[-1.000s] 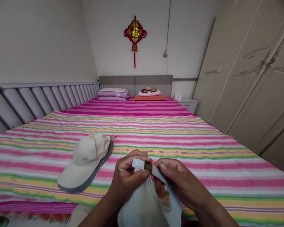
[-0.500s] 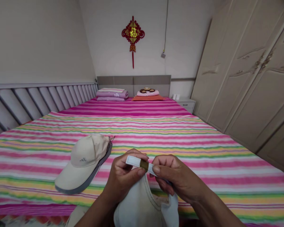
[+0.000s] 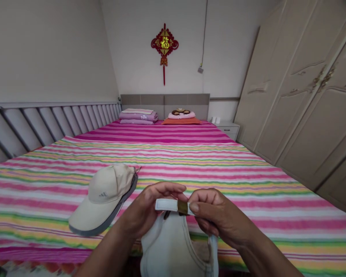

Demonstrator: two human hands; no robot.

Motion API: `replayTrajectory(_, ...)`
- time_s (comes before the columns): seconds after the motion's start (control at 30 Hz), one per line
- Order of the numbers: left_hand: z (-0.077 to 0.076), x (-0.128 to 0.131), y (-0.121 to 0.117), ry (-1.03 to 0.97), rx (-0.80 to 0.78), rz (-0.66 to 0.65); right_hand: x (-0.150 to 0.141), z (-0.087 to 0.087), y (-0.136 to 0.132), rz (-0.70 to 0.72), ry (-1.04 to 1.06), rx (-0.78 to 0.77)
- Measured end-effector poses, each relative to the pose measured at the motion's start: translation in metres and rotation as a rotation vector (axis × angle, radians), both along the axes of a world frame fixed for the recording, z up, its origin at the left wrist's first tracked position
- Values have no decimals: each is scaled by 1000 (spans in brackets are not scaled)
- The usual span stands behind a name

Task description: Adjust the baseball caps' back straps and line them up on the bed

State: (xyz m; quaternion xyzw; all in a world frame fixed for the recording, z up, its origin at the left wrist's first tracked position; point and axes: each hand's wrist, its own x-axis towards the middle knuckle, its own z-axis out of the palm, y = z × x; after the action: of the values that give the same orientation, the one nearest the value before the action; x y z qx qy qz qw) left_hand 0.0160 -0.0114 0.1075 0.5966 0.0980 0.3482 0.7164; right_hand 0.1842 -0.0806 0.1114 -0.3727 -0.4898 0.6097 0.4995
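Note:
A pale cap [image 3: 170, 246] is held in front of me with its back strap uppermost; its lower part runs out of view. The light strap [image 3: 166, 204] passes through a brownish buckle [image 3: 182, 207]. My right hand [image 3: 219, 215] pinches the strap just right of the buckle between thumb and fingers. Curled behind the strap's free end, my left hand [image 3: 145, 207] holds the cap from the left; its thumb is hidden. A second cap [image 3: 103, 192], beige with a grey-edged long brim, lies on the bed to the left.
Striped bedding [image 3: 248, 184] spreads around my hands. Folded purple bedding [image 3: 138, 116] and a pink pile [image 3: 181, 115] lie by the headboard [image 3: 187, 100]. A slatted rail [image 3: 46, 119] borders the left, a wardrobe [image 3: 300, 96] the right, beside a nightstand [image 3: 230, 130].
My left thumb has come off the buckle and gone behind the strap. The strap now lies flatter and slightly lower, and my right hand keeps its pinch.

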Motion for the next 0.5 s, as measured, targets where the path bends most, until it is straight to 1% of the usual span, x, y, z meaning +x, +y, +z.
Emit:
replayTrajectory(0.03,4,-1,2,56,-65,-39,0,1,-1,-4,-22,1)
replayTrajectory(0.07,7,-1,5,137,-96,-68,-1,2,-1,-9,-48,-2)
replayTrajectory(0.13,12,-2,8,316,-100,-102,-2,4,-3,-22,-102,-16)
replayTrajectory(0.2,13,-2,10,440,-118,-135,-4,5,-4,-35,-141,-32)
replayTrajectory(0.3,6,-1,8,458,-186,-179,-6,6,-6,-26,-136,-36)
replayTrajectory(0.4,-4,-2,4,407,-224,-157,-7,5,-5,-6,-77,-31)
replayTrajectory(0.5,-9,-5,1,381,-213,-148,-9,3,-4,5,-24,-39)
